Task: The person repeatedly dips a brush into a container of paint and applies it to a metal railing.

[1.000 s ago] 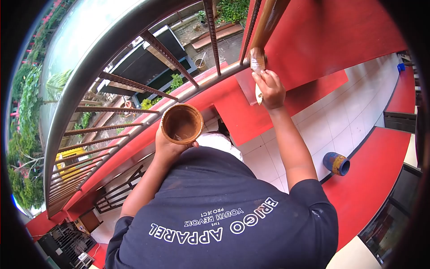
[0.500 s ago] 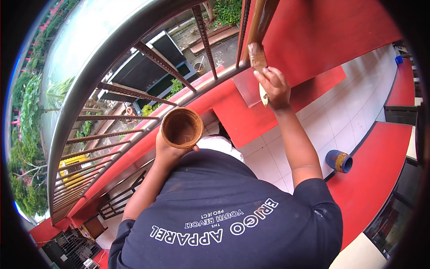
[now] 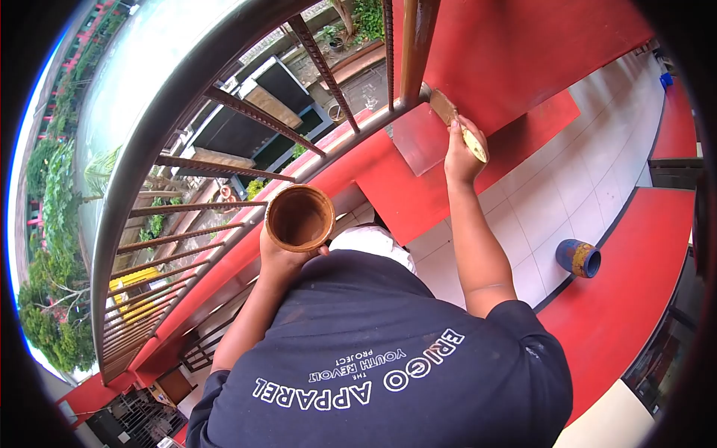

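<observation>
My left hand is wrapped round a round brown paint pot, its mouth tipped up toward me and its inside stained brown. In my right hand is a flat paintbrush with a pale handle. The brush's brown-coated bristles point up and left, close beside the foot of a brown post. That post rises from the lower rail of a metal railing, and its surface looks shiny in places. The pot overlaps the railing's lower rail in this view.
Twisted bars of the railing run along my left, with a yard and greenery beyond. Red panels lie ahead over a white tiled floor. A blue painted vase lies on its side by a curved red bench to my right.
My right hand has turned, and the brush has moved from on the post to the right side of its foot. The left hand and pot have barely moved; the view has shifted slightly.
</observation>
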`<state>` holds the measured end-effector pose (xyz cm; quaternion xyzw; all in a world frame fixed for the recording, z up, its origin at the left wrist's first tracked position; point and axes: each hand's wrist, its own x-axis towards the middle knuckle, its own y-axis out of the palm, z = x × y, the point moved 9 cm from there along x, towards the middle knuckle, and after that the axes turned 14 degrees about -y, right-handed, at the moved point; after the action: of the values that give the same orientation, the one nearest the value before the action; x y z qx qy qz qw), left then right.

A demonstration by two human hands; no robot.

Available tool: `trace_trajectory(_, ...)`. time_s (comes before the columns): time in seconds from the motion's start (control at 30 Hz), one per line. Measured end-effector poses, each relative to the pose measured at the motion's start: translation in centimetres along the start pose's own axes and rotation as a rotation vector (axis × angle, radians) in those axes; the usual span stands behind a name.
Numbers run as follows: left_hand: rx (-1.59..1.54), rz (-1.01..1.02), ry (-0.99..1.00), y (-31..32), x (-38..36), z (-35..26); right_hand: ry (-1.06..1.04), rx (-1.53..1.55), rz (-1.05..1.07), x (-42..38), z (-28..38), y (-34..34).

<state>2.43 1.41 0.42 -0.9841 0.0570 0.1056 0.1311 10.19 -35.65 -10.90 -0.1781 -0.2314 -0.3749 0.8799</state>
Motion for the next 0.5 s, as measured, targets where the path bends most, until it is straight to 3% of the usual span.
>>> trace_trajectory(0.1, -0.03, -0.025, -0.03, -0.4, 0.0, 0.9, 0.467, 0.372, -0.114, -3.9, -3.7, 1.9)
trace_trajectory(0.17, -0.117, -0.011, -0.102, 0.0, -0.1, 0.8, 0.668, 0.446, -0.25, -5.8, -5.4, 2.3)
trace_trajectory(0.37, -0.022, -0.016, -0.108, -0.4, -0.3, 2.6, 0.796, 0.552, -0.272, -4.2, -6.8, 5.0)
trace_trajectory(0.5, 0.016, -0.048, -0.137, -0.7, -0.5, 3.0, 0.71, 0.752, -0.301, -0.5, -2.6, 4.3)
